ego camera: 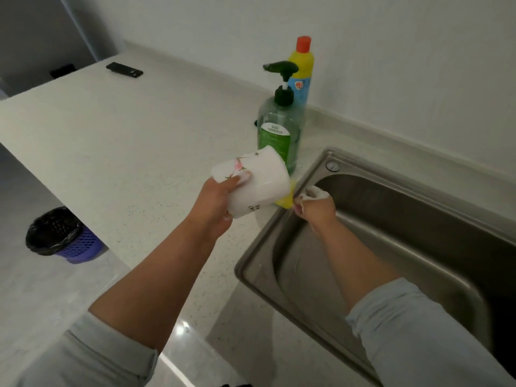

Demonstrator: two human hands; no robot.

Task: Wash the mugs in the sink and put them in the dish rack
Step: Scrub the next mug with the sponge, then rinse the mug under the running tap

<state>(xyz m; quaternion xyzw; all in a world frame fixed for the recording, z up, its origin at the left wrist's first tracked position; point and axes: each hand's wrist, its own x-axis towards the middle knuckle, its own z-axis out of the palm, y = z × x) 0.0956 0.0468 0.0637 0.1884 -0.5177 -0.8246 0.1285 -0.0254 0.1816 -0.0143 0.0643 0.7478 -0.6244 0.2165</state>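
Left hand (215,202) gripped a white floral mug (259,185), fingers (241,178) and thumb curled round its body. Mug was tipped on its side, held in the air over the worktop (111,135) just beside the left rim of the stainless sink (251,263), not inside the basin. Right hand (315,205) was foamy and sat over the sink's near-left corner, fingers closed on a yellow sponge (284,201). Sponge touched the mug's right end, mostly hidden behind it; couldn't tell if it went inside the mug. Both forearms were bare, with pale sleeves (418,331) rolled up. Green pump soap bottle (276,129) stood upright on the worktop just behind the mug, near the sink's back-left corner. Yellow bottle with orange cap (303,65) stood right behind the pump bottle, against the wall. Flat black device (124,69) lay far back on the worktop, well apart from everything else; type unclear. Purple slotted bin with black liner (81,244) stood on the floor to the left, below the worktop edge. No dish rack in view.
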